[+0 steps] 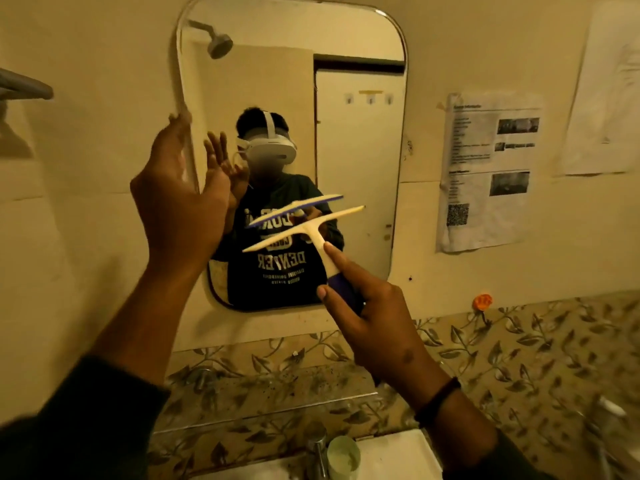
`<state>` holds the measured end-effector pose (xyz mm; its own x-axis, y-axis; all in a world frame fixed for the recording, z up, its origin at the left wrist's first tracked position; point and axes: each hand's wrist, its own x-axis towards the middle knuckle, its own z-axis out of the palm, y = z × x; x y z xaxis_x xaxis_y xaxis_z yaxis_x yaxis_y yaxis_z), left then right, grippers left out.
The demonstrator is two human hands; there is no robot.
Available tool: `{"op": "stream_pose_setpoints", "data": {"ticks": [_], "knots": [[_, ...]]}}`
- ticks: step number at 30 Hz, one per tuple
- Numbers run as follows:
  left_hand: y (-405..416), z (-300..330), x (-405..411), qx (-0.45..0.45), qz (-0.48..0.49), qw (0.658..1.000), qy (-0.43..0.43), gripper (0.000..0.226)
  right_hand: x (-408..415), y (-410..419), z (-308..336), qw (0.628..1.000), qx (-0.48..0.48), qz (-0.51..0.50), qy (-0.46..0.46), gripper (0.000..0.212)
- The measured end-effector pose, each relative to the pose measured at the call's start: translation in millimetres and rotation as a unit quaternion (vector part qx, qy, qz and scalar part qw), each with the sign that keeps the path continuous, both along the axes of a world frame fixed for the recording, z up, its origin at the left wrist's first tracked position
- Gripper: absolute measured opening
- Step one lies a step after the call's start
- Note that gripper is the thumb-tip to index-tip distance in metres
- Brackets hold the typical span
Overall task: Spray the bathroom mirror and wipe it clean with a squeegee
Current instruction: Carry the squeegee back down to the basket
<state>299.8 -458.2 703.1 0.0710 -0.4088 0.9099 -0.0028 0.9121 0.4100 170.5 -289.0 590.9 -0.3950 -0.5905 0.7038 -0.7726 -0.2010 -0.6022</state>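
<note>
R hand (377, 327) gripping squeegee (308, 233), L hand (180, 199) at mirror (360, 140) edge

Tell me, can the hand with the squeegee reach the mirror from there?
Probably yes. The right hand holds the squeegee by its handle, with the blade tilted close in front of the mirror. Nothing lies between them; the left hand is off at the mirror's left edge.

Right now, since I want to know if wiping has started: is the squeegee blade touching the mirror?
Apart. The head view shows a gap between the squeegee blade and its reflection in the mirror.
</note>
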Motion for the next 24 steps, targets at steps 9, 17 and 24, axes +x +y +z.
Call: {"op": "stream_pose_setpoints", "data": {"ticks": [9, 17, 24], "knots": [[51.8, -101.4, -12.8, 0.053, -0.05, 0.997, 0.018, 0.028, 7.3, 40.9, 3.6, 0.998, 0.02, -0.049, 0.043, 0.061], [137.2, -110.5, -42.5, 0.048, -0.086, 0.994, -0.047, 0.014, -38.9, 126.7, 0.9, 0.996, -0.02, -0.082, 0.036, 0.059], [260.7, -137.4, -134.0, 0.043, -0.118, 0.985, -0.122, 0.006, -138.2, 261.4, -25.3, 0.991, -0.032, -0.128, 0.0, 0.058]]}}
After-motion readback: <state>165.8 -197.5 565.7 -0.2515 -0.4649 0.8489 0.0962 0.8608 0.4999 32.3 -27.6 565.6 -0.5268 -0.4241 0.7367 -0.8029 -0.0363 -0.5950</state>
